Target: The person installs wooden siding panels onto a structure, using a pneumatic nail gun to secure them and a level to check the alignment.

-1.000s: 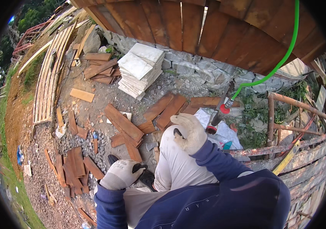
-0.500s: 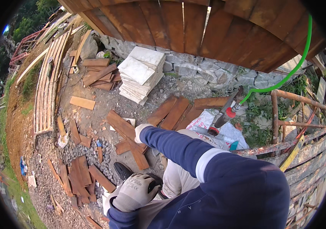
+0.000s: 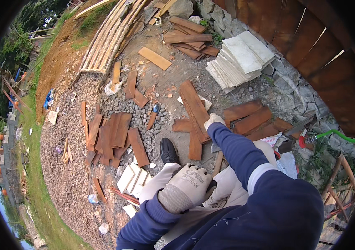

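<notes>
My right hand (image 3: pixel 215 120), in a pale work glove, reaches out with its fingers closed at the right edge of a long brown wooden plank (image 3: pixel 194 109). That plank lies slanted over other boards, including a shorter brown board (image 3: pixel 195 146) beneath it. My left hand (image 3: pixel 189 185), also gloved, is held in front of my knee with its fingers curled in. Something dark shows beside its thumb; I cannot make out whether it is a held thing or the glove's palm. Beyond the right hand lie several more brown boards (image 3: pixel 244 110) on the ground.
White tiles (image 3: pixel 244 56) are stacked by the stone wall (image 3: pixel 287 77). Loose boards (image 3: pixel 109 137) lie on gravel at left, with white tile pieces (image 3: pixel 131 179) nearer me. A power tool with a red collar (image 3: pixel 301 141) and a green hose (image 3: pixel 337 132) lie at right, near a rusty metal frame (image 3: pixel 340 171).
My view has swung left, so the scene sits further right in the picture. My right hand stays at the plank; my left hand remains curled near my knee.
</notes>
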Motion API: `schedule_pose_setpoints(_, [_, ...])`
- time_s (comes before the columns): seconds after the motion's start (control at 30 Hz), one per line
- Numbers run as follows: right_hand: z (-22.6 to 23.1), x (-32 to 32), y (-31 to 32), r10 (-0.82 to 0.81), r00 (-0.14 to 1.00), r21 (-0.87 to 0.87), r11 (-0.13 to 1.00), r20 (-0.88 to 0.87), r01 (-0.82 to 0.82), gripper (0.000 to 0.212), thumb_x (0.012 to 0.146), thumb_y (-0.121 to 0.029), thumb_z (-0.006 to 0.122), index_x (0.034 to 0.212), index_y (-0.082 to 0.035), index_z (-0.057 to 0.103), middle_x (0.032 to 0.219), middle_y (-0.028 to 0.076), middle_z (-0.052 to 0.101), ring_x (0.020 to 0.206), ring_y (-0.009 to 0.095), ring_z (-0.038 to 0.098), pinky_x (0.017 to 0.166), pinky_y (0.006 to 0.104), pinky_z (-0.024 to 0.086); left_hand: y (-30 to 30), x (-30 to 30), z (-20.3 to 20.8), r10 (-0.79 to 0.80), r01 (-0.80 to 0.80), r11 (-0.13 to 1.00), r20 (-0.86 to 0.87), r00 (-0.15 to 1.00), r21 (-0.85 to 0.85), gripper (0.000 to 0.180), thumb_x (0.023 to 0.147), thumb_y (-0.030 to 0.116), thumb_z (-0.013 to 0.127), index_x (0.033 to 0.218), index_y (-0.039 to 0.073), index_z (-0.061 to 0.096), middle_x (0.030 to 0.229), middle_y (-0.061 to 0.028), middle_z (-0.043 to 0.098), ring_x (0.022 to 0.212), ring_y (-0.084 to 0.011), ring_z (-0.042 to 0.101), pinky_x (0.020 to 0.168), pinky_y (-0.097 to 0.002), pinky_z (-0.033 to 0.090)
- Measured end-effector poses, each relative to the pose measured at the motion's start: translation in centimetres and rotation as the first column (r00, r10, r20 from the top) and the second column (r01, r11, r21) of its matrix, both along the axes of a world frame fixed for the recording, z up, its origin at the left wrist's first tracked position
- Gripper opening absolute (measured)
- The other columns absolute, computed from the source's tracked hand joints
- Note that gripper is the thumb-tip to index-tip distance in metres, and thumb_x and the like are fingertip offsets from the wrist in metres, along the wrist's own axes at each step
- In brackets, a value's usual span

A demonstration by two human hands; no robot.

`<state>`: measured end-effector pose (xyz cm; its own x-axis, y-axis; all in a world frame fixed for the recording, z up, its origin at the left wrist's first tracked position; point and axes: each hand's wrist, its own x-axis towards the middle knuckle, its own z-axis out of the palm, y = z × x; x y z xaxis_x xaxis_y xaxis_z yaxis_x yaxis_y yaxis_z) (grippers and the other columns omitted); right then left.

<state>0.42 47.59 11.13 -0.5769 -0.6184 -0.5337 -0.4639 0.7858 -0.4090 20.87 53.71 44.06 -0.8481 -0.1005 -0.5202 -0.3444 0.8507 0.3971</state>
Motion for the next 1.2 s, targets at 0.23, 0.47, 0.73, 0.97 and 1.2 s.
schedule_pose_setpoints(0.23, [4.4,-1.6,-0.4,-0.028,0.952,-0.475,0.862,0.303,0.177,0.029,0.080,-0.030,0.068,0.097,-0.008,0.075,0.101,0.024,0.074,0.098,0.043,0.069,0.088,0.0480,0.055,-0.3,-4.0,-0.8,0.139,-0.176,0.970,-0.208,0.968,-0.168,0.032,0.090,0.033,0.070,0.102,0.004,0.070,0.094,-0.0162,0.072,0.091,-0.0374,0.070,0.082,-0.0463,0.055])
schedule_pose_setpoints(0.47, [21.2,2.1,16.6,0.221,0.763,-0.750,0.474,0.608,0.461,0.030,0.088,-0.004,0.059,0.117,0.001,0.064,0.084,0.011,0.070,0.074,0.021,0.067,0.068,0.0361,0.052,-7.2,-4.8,-4.3,0.819,-0.338,0.570,-0.552,0.157,0.749,0.058,0.101,0.009,0.061,0.154,0.003,0.038,0.140,-0.0161,0.056,0.124,-0.0248,0.059,0.104,-0.0405,0.051])
schedule_pose_setpoints(0.73, [24.3,-0.6,34.7,0.127,0.948,-0.899,0.375,0.293,0.228,0.040,0.084,-0.009,0.064,0.123,-0.005,0.065,0.106,0.015,0.070,0.097,0.030,0.070,0.086,0.0399,0.053,6.4,-13.3,2.0,0.799,-0.059,0.519,-0.460,0.386,0.852,0.042,0.103,0.026,0.064,0.135,-0.001,0.055,0.121,-0.0122,0.065,0.105,-0.0235,0.065,0.092,-0.0388,0.054])
schedule_pose_setpoints(0.97, [24.8,-3.6,51.1,-0.325,0.937,-0.888,0.459,-0.128,0.038,0.039,0.081,-0.016,0.070,0.118,-0.005,0.066,0.091,0.015,0.067,0.087,0.039,0.067,0.075,0.0469,0.053,9.5,-15.9,5.0,0.713,-0.270,0.691,-0.568,0.412,0.671,0.044,0.093,0.010,0.077,0.127,-0.003,0.052,0.120,-0.0162,0.065,0.105,-0.0212,0.064,0.093,-0.0368,0.053])
schedule_pose_setpoints(1.2, [25.9,-2.8,72.5,-0.526,0.561,-0.367,0.850,-0.639,0.378,0.052,0.071,-0.022,0.079,0.118,-0.004,0.066,0.111,0.015,0.068,0.110,0.036,0.063,0.101,0.0491,0.047,9.8,-14.8,5.1,0.449,-0.115,0.830,-0.532,0.718,0.545,0.043,0.091,0.009,0.077,0.127,-0.003,0.056,0.117,-0.0123,0.067,0.103,-0.0194,0.063,0.091,-0.0351,0.053])
